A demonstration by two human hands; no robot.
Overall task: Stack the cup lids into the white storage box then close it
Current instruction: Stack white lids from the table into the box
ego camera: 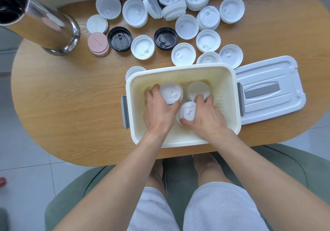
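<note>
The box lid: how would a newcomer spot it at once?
Start at the white storage box on the wooden table. The box lid lies flat beside its right wall. Unlike the round cup lids nearby, it is rectangular, with a grey handle in the middle.

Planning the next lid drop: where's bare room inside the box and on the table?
Inside the white storage box: the near floor strip and right wall side. Far half is crowded: three lid stacks, left hand, right hand. On the table, the whole left is bare; beyond the box it's packed.
</note>
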